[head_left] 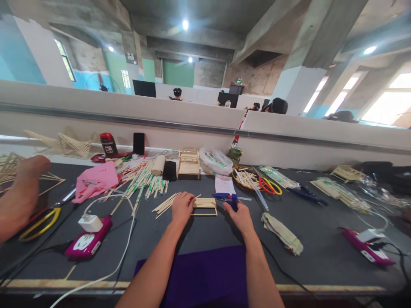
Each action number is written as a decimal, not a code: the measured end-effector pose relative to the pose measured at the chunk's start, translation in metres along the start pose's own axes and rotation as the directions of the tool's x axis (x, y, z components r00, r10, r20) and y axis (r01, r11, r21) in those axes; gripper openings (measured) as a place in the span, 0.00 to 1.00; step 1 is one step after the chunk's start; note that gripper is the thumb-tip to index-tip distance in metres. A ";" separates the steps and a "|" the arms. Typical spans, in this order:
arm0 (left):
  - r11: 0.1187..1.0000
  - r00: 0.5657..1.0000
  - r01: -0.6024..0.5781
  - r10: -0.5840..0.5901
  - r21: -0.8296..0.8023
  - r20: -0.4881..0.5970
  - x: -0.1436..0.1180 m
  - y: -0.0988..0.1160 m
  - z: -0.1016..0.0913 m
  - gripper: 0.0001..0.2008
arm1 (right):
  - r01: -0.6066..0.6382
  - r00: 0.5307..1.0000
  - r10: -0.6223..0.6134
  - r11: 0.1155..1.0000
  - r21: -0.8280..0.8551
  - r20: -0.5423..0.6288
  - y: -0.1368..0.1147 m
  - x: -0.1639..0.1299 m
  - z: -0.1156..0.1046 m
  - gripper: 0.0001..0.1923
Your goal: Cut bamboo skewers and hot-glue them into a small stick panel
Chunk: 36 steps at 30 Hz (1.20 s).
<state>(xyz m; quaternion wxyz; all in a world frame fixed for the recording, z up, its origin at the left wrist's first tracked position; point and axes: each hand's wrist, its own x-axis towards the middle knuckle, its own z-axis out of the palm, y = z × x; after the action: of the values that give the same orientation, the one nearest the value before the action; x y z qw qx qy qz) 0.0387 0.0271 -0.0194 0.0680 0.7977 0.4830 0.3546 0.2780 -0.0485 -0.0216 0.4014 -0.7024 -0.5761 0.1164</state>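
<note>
On the dark worktop [321, 231] the left hand [182, 207] lies flat, fingers together, pressing the left end of a small wooden stick frame [205, 204], which reaches right toward the right hand [238, 214]. That hand is clamped round a blue glue gun [226, 197] (nozzle pointing left), just right of the frame. Loose sticks [163, 204] lie left of the left hand.

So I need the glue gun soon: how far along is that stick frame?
Done: a flat stick frame lies assembled. In hand: left hand presses it, right hand grips the glue gun. Left: loose sticks beside it remain unattached.
</note>
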 end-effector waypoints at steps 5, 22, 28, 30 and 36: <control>0.999 0.999 -0.011 0.013 -0.048 0.044 0.002 0.003 -0.004 0.04 | -0.016 1.000 0.016 0.998 0.053 -0.011 0.006 0.003 -0.009 0.21; 0.981 0.998 0.050 -0.044 -0.185 0.036 0.000 0.015 -0.005 0.07 | -0.027 0.997 -0.007 0.892 0.451 0.073 -0.026 -0.007 0.007 0.23; 0.946 0.993 0.116 -0.101 -0.302 0.066 0.001 0.012 -0.002 0.08 | 0.000 1.000 -0.011 0.903 0.429 0.022 -0.024 -0.007 0.010 0.22; 0.937 0.992 0.119 -0.102 -0.330 0.068 0.001 0.010 0.001 0.09 | 0.006 1.000 -0.015 0.909 0.416 0.020 -0.023 -0.007 0.010 0.22; 0.933 0.993 0.116 -0.097 -0.342 0.071 0.001 0.008 0.003 0.09 | 0.006 1.000 -0.010 0.915 0.403 0.007 -0.024 -0.008 0.012 0.22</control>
<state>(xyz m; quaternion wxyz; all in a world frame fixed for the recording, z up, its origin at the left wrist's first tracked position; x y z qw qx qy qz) 0.0470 0.0241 -0.0174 0.2386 0.7551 0.4540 0.4084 0.2508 -0.0505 -0.0145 0.5355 -0.6016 -0.5444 0.2342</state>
